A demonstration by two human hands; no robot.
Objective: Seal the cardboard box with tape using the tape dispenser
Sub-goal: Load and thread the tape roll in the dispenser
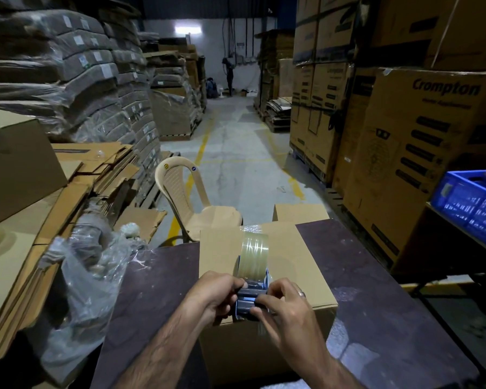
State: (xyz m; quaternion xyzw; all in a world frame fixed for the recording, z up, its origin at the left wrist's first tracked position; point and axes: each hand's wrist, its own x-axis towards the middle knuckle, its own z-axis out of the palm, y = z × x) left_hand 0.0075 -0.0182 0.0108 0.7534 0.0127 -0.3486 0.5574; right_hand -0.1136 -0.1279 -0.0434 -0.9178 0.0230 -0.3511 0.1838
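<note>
Our left hand grips the dispenser from its left side, and our right hand pinches its near end with curled fingers. The dispenser rests on the box top, near its front edge. The box stands on a dark table.

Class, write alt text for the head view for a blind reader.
A left hand and right hand grip a tape dispenser on a cardboard box on a dark table; a plastic chair stands behind.
</note>
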